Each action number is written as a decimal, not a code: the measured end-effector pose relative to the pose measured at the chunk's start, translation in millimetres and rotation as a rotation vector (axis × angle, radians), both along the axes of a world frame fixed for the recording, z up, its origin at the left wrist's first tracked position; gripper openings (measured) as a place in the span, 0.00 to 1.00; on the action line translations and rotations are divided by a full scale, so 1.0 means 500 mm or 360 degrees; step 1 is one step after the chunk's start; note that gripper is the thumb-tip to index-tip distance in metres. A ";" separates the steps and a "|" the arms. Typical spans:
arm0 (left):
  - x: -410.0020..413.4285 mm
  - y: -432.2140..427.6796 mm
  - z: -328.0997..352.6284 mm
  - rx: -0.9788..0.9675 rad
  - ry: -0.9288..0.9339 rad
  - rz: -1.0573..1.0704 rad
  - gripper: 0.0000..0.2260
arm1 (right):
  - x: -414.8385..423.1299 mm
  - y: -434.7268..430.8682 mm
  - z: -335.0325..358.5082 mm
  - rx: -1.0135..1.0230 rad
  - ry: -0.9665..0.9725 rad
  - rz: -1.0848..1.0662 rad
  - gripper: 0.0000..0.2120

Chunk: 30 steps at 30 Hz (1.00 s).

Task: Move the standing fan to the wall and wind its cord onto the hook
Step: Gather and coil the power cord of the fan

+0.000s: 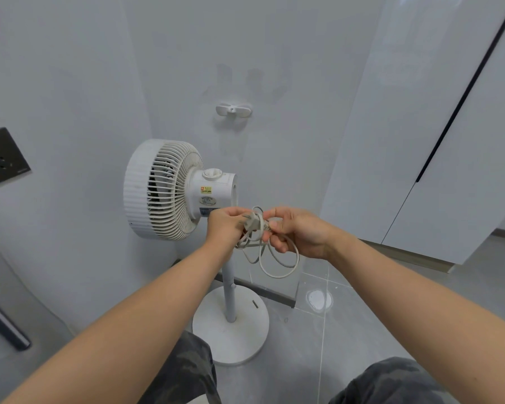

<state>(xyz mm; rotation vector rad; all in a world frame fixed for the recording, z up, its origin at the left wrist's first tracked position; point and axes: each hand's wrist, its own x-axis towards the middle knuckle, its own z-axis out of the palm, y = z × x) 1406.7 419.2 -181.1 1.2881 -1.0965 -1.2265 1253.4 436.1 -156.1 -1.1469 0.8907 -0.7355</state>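
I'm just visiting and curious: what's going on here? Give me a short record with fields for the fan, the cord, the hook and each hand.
fan: white standing fan upright on its round base, close to the wall
cord: pale cord gathered in loose loops between both hands, one loop hanging down
plug: plug held at the top of the bundle
hook: white wall hook above the fan, nothing on it
left hand: left hand gripping the cord bundle by the plug
right hand: right hand pinching the loops

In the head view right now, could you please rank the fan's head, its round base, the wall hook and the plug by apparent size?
1. Fan head
2. Round base, nearly as large and nearer the camera, so unsure
3. Wall hook
4. Plug, similar to the hook
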 end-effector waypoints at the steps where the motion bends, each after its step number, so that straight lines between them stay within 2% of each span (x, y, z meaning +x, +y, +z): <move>1: -0.001 0.002 -0.003 0.0000 -0.0020 0.0012 0.09 | -0.001 0.000 -0.001 -0.0011 -0.0016 0.0010 0.15; 3: -0.004 0.004 -0.006 -0.0019 -0.0093 0.0008 0.10 | -0.003 0.001 -0.001 -0.0020 -0.0038 0.0060 0.22; 5: -0.007 0.005 -0.006 -0.0039 -0.0200 -0.0008 0.10 | -0.001 0.002 0.002 0.0008 -0.0065 0.0116 0.24; 12: -0.007 -0.004 -0.014 -0.0079 -0.0326 -0.0042 0.09 | 0.005 0.001 0.015 0.0219 -0.0187 0.0147 0.18; 15: -0.001 -0.013 -0.016 -0.0059 -0.0390 -0.0039 0.09 | 0.005 0.000 0.011 0.0066 -0.0033 0.0171 0.07; 17: 0.002 -0.017 -0.015 -0.0031 -0.0428 -0.0069 0.09 | 0.004 -0.005 0.001 -0.0063 0.0158 0.0053 0.08; 20: 0.016 -0.018 -0.009 0.0071 -0.0323 -0.0269 0.05 | -0.001 -0.009 -0.004 -0.0209 0.0372 -0.0168 0.09; 24: 0.037 -0.019 -0.007 0.0227 -0.0091 -0.0662 0.07 | -0.004 -0.012 -0.002 -0.0554 0.0778 -0.0470 0.02; 27: 0.028 -0.015 -0.010 0.0213 -0.0169 -0.0658 0.08 | -0.005 -0.020 -0.009 -0.0668 0.0847 -0.0728 0.13; 30: 0.016 -0.012 -0.016 0.0165 -0.0330 -0.0565 0.07 | 0.004 -0.021 -0.002 -0.0708 0.0710 -0.0952 0.12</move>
